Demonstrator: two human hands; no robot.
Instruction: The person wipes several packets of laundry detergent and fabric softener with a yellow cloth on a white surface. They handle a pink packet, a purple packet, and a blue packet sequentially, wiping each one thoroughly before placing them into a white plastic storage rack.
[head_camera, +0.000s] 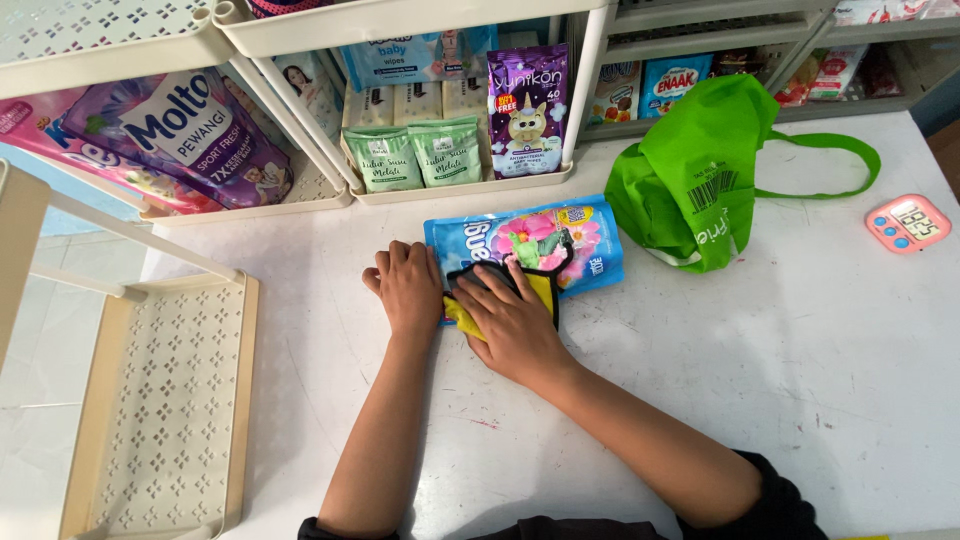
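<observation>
While my right hand (515, 325) lies flat on a yellow cloth (541, 292) with a black edge, its fingers spread and pressing the cloth down onto the blue pouch (590, 250), my left hand (408, 287) rests just beside it at the pouch's left end. My left fingers are curled under, knuckles up, close together; I cannot tell whether they grip the pouch's edge or only lean on it. The pouch lies flat on the white table (800, 350), near the far edge, its flowered front facing up and partly covered by the cloth and my right hand.

Just to the right of the pouch, touching or almost touching it, sits a crumpled green bag (690, 170), one handle looped out across the table. Well apart, near the right edge, lies a small pink timer (908, 222). Behind the pouch stands a cream rack (460, 190) holding two green sachets (415, 152) and a purple wipes pack (527, 110). A second rack to its left holds a big purple pouch (190, 135). A cream shelf (165, 400) stands off the table's left side.
</observation>
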